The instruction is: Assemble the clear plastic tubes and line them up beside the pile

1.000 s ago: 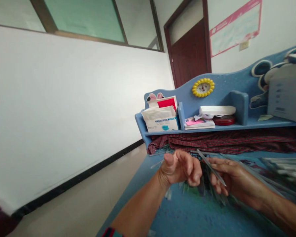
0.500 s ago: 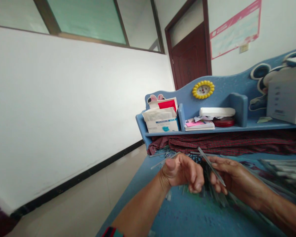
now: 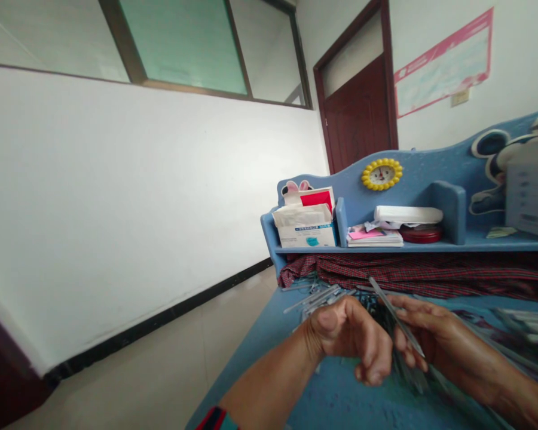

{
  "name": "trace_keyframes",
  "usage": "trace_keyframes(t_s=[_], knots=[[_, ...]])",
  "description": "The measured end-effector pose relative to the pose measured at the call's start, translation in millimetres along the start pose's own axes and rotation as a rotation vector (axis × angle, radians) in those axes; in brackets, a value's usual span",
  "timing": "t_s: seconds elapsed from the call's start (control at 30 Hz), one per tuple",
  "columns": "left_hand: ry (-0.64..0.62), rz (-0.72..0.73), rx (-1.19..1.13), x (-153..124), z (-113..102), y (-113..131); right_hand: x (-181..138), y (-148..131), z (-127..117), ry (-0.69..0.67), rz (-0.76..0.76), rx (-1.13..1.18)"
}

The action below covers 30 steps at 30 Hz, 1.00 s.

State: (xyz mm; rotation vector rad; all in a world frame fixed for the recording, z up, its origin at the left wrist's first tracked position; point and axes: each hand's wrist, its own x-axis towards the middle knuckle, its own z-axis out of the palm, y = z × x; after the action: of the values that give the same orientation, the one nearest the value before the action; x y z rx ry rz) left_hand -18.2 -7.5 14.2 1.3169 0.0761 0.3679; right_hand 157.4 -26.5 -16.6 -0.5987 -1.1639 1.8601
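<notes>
My right hand [image 3: 443, 334] grips a clear slim tube, which looks like a pen barrel [image 3: 397, 316], slanting down to the right across its fingers. To its left, my left hand [image 3: 354, 337] is loosely curled, thumb apart from the fingers, and nothing shows in it; its inner fingers are partly hidden. Between and beneath the hands lie dark thin pieces [image 3: 388, 325] and more clear tubes, blurred. Several clear tubes [image 3: 320, 298] are scattered on the blue tabletop [image 3: 336, 400] behind my left wrist.
A bundle of pale tubes [image 3: 529, 325] lies at the right. Behind runs bunched checked cloth [image 3: 385, 272] under a blue shelf [image 3: 448, 209], which bears a mask box [image 3: 307, 235], papers [image 3: 374, 240] and a white carton [image 3: 531, 191]. A white wall [image 3: 138, 191] rises at the left.
The view has shifted, so everything sits farther right and lower. More tubes show behind my left wrist. My left hand is a little closer to the right one, which still holds the barrel.
</notes>
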Motion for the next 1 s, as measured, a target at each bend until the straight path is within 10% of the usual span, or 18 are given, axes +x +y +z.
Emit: trace_keyframes(t_s=[0.57,0.7,0.87,1.0], knots=[[-0.017,0.041,0.023,-1.3,5.6,5.6,-2.3,-3.3,4.8,-0.031,-0.041,-0.002],[0.333,0.112,-0.013,4.0,4.7,15.2,-2.3,-8.9,6.0,-0.022,-0.057,0.004],[1.106,0.152,0.116,13.5,-18.1,13.9,0.5,-11.8,2.3,-0.004,-0.06,0.003],[1.179,0.142,0.12,11.7,-31.8,8.8,1.1,-10.3,0.4,-0.022,-0.043,0.004]])
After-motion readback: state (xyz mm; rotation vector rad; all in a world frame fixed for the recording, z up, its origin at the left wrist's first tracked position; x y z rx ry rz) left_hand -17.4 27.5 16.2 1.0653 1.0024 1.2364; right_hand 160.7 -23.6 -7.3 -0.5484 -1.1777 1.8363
